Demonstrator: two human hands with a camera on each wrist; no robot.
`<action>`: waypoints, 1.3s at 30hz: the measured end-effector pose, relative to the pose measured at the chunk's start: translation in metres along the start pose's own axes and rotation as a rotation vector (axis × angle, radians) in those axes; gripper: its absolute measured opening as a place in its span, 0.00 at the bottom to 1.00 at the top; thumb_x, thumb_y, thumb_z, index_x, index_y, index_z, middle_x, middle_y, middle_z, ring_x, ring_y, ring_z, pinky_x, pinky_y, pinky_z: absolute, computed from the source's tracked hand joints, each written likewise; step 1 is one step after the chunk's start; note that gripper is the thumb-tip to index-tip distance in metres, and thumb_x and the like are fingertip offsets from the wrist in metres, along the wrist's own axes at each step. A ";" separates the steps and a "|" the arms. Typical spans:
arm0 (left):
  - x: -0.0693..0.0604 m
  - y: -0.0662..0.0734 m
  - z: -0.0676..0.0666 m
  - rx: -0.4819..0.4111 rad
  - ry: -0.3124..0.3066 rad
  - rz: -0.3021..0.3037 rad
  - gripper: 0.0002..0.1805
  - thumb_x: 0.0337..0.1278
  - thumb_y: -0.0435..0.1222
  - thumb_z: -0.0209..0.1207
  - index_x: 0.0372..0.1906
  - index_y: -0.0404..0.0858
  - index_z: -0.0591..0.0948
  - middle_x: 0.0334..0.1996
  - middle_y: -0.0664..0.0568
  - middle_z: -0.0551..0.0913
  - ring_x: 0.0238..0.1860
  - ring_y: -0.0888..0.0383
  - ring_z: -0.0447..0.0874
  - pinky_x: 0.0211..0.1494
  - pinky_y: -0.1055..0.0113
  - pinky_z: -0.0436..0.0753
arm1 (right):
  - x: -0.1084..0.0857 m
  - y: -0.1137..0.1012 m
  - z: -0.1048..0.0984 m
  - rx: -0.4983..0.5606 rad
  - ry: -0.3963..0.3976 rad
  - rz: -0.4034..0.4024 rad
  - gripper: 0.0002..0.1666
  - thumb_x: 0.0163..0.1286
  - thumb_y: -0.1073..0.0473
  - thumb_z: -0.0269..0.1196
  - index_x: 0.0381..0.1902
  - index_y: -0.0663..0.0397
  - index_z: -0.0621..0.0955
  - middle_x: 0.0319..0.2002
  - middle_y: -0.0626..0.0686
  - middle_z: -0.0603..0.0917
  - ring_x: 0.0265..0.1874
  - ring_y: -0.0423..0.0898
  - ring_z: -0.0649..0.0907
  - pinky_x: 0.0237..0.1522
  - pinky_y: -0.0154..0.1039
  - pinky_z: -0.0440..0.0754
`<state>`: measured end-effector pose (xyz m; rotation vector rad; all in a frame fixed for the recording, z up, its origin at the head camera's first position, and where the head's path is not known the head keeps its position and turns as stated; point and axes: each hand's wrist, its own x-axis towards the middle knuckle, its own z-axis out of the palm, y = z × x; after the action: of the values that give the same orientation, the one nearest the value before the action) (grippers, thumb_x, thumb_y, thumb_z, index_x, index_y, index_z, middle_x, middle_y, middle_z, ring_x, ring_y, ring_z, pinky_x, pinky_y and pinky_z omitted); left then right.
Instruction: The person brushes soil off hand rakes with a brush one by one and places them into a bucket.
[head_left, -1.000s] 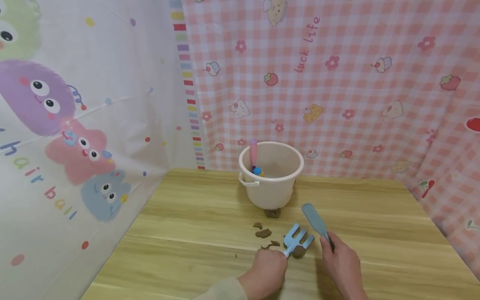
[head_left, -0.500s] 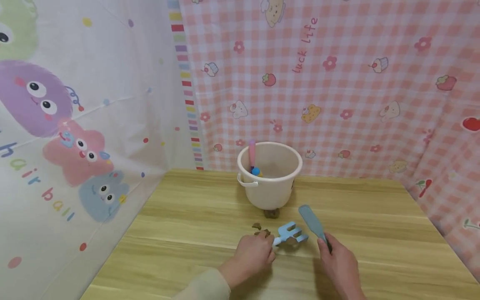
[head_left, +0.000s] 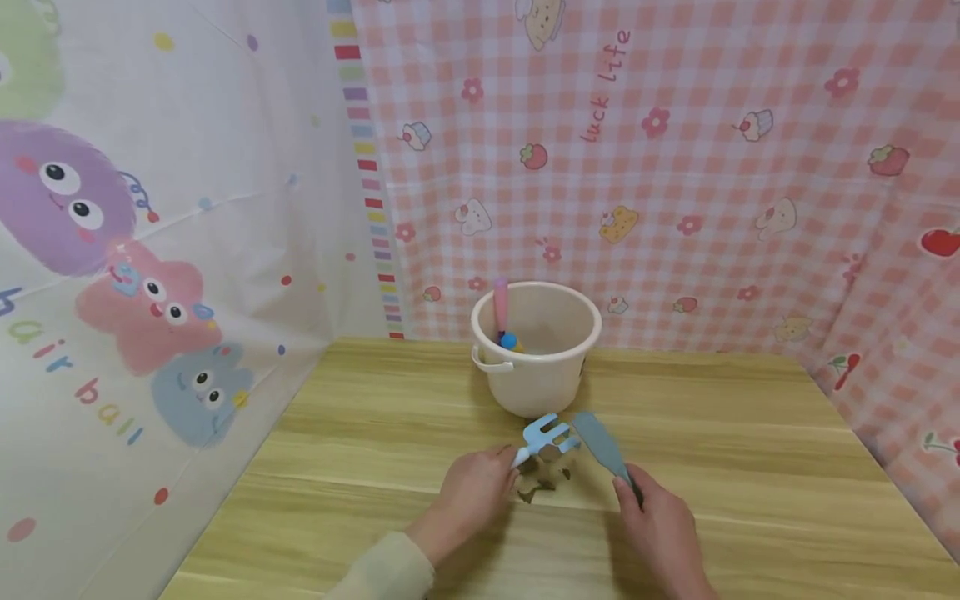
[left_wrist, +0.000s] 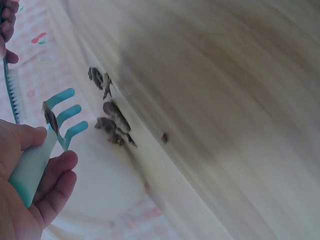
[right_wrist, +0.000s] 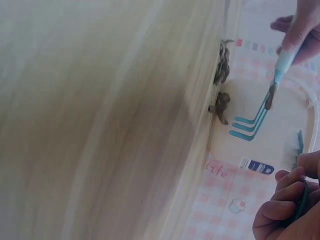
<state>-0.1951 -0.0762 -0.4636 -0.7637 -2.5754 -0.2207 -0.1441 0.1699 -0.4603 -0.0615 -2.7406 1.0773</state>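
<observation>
My left hand grips the handle of a small light-blue hand rake, lifted off the table just in front of the bucket. A brown lump clings to the rake near where the tines meet the handle. In my right hand is a blue-grey brush, its flat back showing in the head view and pale bristles in the right wrist view. The brush head is close to the rake's tines. Below them, several dark-brown soil-like bits lie on the table.
A cream bucket with a white handle stands at the back of the wooden table. A pink stick and a blue ball-shaped piece show inside it. Printed cloths hang behind and at the sides.
My left hand has raised the rake and carried it forward and left toward the bucket; the lump now shows on it. My right hand has brought the brush slightly left, nearer the rake.
</observation>
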 end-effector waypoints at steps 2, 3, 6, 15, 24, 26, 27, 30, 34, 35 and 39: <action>-0.002 -0.003 -0.002 -0.014 0.015 -0.002 0.10 0.54 0.37 0.68 0.36 0.42 0.77 0.32 0.56 0.84 0.25 0.58 0.83 0.23 0.65 0.79 | -0.002 -0.002 0.004 -0.012 0.017 -0.056 0.21 0.75 0.57 0.58 0.58 0.66 0.79 0.23 0.48 0.77 0.19 0.43 0.72 0.23 0.38 0.72; -0.003 -0.004 -0.003 -0.016 0.024 0.004 0.10 0.54 0.36 0.68 0.36 0.41 0.77 0.34 0.55 0.85 0.26 0.58 0.84 0.23 0.65 0.79 | -0.003 -0.003 0.006 -0.019 0.029 -0.085 0.20 0.74 0.57 0.59 0.57 0.66 0.80 0.24 0.48 0.79 0.20 0.42 0.72 0.24 0.39 0.73; -0.006 -0.008 -0.005 -0.010 0.067 0.029 0.10 0.53 0.35 0.69 0.37 0.41 0.78 0.37 0.56 0.86 0.28 0.58 0.85 0.24 0.66 0.80 | -0.005 -0.005 0.013 -0.041 0.080 -0.187 0.17 0.71 0.59 0.62 0.53 0.64 0.82 0.27 0.50 0.83 0.22 0.43 0.74 0.27 0.43 0.77; -0.013 -0.011 -0.006 -0.027 0.120 0.073 0.14 0.50 0.33 0.70 0.45 0.37 0.85 0.40 0.51 0.88 0.34 0.56 0.88 0.32 0.64 0.85 | -0.009 -0.013 0.027 -0.069 0.100 -0.301 0.14 0.68 0.60 0.65 0.49 0.60 0.84 0.29 0.48 0.85 0.26 0.43 0.80 0.30 0.48 0.80; -0.016 -0.012 -0.005 -0.001 0.142 0.134 0.13 0.47 0.32 0.71 0.41 0.38 0.84 0.34 0.54 0.86 0.30 0.59 0.86 0.29 0.66 0.82 | -0.008 -0.014 0.028 -0.147 0.116 -0.297 0.11 0.65 0.61 0.67 0.45 0.56 0.86 0.27 0.49 0.85 0.22 0.48 0.81 0.24 0.50 0.78; -0.016 -0.012 -0.005 0.001 0.154 0.149 0.13 0.47 0.32 0.71 0.40 0.38 0.84 0.33 0.55 0.86 0.30 0.60 0.85 0.29 0.66 0.81 | -0.007 -0.013 0.027 -0.159 0.121 -0.296 0.10 0.65 0.61 0.67 0.44 0.56 0.86 0.25 0.49 0.84 0.22 0.48 0.80 0.23 0.50 0.77; -0.016 -0.012 -0.005 0.000 0.160 0.155 0.13 0.46 0.32 0.71 0.40 0.38 0.84 0.33 0.55 0.86 0.29 0.60 0.85 0.28 0.66 0.81 | -0.006 -0.013 0.027 -0.162 0.119 -0.294 0.10 0.65 0.61 0.67 0.44 0.55 0.86 0.25 0.49 0.84 0.22 0.48 0.80 0.24 0.50 0.77; -0.018 -0.013 -0.004 -0.006 0.167 0.162 0.13 0.47 0.31 0.71 0.40 0.38 0.84 0.32 0.55 0.86 0.29 0.61 0.85 0.28 0.67 0.81 | -0.005 -0.013 0.027 -0.159 0.103 -0.266 0.10 0.66 0.60 0.66 0.44 0.56 0.86 0.26 0.50 0.84 0.23 0.49 0.81 0.25 0.51 0.78; -0.020 -0.012 -0.003 -0.014 0.169 0.159 0.13 0.47 0.32 0.71 0.41 0.37 0.84 0.33 0.54 0.86 0.29 0.60 0.85 0.29 0.67 0.81 | -0.005 -0.012 0.026 -0.153 0.127 -0.236 0.13 0.67 0.60 0.65 0.48 0.59 0.85 0.32 0.56 0.87 0.28 0.56 0.85 0.28 0.55 0.80; -0.020 -0.012 -0.003 -0.015 0.168 0.159 0.14 0.47 0.32 0.70 0.42 0.37 0.84 0.33 0.54 0.86 0.29 0.60 0.85 0.29 0.67 0.81 | -0.005 -0.012 0.025 -0.146 0.142 -0.245 0.14 0.67 0.60 0.66 0.48 0.60 0.85 0.33 0.56 0.87 0.29 0.56 0.85 0.29 0.56 0.81; -0.019 -0.011 -0.004 -0.023 0.157 0.154 0.14 0.49 0.32 0.70 0.44 0.36 0.84 0.36 0.52 0.87 0.33 0.60 0.86 0.33 0.66 0.83 | -0.008 -0.016 0.027 -0.135 0.148 -0.332 0.12 0.65 0.61 0.68 0.46 0.57 0.86 0.28 0.50 0.86 0.24 0.49 0.83 0.26 0.50 0.80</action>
<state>-0.1851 -0.0960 -0.4691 -0.9107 -2.3590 -0.2521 -0.1414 0.1392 -0.4693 0.2732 -2.5660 0.7660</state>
